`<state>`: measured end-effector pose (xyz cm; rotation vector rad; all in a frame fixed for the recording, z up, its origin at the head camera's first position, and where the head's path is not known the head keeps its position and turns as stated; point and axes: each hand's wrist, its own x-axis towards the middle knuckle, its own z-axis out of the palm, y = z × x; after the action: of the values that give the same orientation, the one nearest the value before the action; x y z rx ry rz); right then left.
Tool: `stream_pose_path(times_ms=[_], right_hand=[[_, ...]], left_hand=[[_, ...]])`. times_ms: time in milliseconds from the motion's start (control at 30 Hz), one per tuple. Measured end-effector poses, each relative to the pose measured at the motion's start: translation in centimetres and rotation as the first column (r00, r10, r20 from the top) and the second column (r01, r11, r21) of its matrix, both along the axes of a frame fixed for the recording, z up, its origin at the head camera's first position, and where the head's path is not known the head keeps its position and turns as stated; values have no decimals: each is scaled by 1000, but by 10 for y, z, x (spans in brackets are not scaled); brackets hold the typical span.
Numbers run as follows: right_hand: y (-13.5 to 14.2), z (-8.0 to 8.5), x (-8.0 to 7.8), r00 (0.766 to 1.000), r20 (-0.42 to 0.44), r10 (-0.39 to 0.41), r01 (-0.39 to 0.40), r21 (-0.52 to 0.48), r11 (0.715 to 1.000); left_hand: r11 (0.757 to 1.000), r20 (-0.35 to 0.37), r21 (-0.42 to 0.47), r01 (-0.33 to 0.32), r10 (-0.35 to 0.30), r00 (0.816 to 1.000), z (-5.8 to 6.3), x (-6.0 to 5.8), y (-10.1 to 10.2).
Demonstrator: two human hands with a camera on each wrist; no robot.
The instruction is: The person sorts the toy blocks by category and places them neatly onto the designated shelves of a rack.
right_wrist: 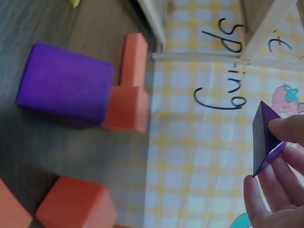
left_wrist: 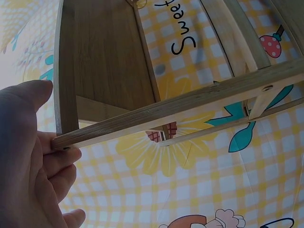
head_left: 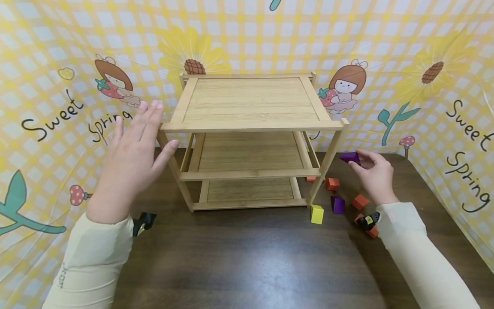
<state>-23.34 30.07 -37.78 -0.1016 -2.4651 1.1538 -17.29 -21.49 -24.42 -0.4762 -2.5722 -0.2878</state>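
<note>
A three-tier wooden shelf (head_left: pixel 251 125) stands on the dark table. My left hand (head_left: pixel 133 161) rests against its upper front left corner, fingers stretched out and thumb apart; in the left wrist view the fingertips lie by the end of the wooden rail (left_wrist: pixel 142 116). Right of the shelf, my right hand (head_left: pixel 375 176) pinches a purple triangular block (right_wrist: pixel 267 135) between thumb and fingers, raised above the table. Below it on the table are another purple block (head_left: pixel 337 204), a yellow block (head_left: pixel 317 214) and several orange blocks (head_left: pixel 360 201).
The brown table (head_left: pixel 231 257) reaches forward from the shelf. A yellow checked cloth (head_left: pixel 247 38) with printed flowers and figures hangs behind and at both sides. Some orange blocks are partly hidden by the black wrist camera (head_left: pixel 368 220) on the right sleeve.
</note>
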Motion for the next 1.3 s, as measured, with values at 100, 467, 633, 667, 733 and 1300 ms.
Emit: stream_pose_path(times_ms=[100, 467, 633, 667, 733, 1300], right_hand=[[-2, 5, 1, 999, -45, -7, 6, -34, 999], [-10, 20, 4, 986, -159, -39, 23, -103, 994], [-14, 27, 7, 975, -216, -52, 27, -118, 993], [-15, 29, 7, 973, -227, -50, 22, -126, 992], [-17, 32, 8, 968, -245, -46, 11, -141, 990], [-30, 58, 15, 915, -394, -84, -22, -257, 966]], left_hand=[[1000, 7, 0, 1, -1, 1000, 0, 0, 0], [1000, 33, -9, 2, -1, 999, 0, 0, -1], [1000, 36, -9, 2, -2, 999, 0, -1, -1], [1000, 36, -9, 2, -2, 999, 0, -1, -1], [1000, 38, -9, 0, 1, 999, 0, 0, -1], [1000, 32, -6, 0, 1, 1000, 1, 0, 0]])
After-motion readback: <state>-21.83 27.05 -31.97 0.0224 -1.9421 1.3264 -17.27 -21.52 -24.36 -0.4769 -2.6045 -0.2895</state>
